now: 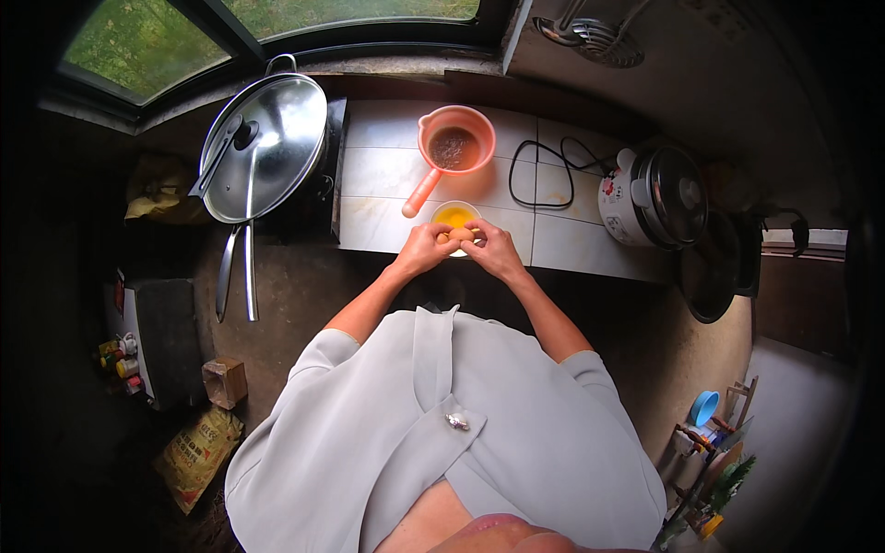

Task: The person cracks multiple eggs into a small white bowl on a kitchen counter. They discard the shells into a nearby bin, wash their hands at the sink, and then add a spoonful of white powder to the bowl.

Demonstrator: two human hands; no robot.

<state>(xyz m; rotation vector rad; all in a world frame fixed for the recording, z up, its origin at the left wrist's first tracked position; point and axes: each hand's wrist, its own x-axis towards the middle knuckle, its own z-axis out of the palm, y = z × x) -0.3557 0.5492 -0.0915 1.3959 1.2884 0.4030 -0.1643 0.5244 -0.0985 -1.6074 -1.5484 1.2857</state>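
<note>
My left hand (pixel 429 247) and my right hand (pixel 496 249) meet over the near side of a small white bowl (pixel 473 207). Yellow egg liquid (pixel 454 216) lies in the bowl. Between my fingertips is a brown egg (pixel 461 235), gripped from both sides. A smaller brown rounded piece (pixel 442 238) shows by my left fingers; whether it is part of the same shell is hard to tell. My fingers and the egg cover the bowl's near part.
A pink plastic dipper (pixel 422 193) holding brownish liquid stands behind the bowl on the white tiled counter (pixel 377 176). Left is a lidded wok (pixel 287 152) on a stove, its handle jutting forward. A black cord (pixel 513 183) and a rice cooker (pixel 629 204) are on the right.
</note>
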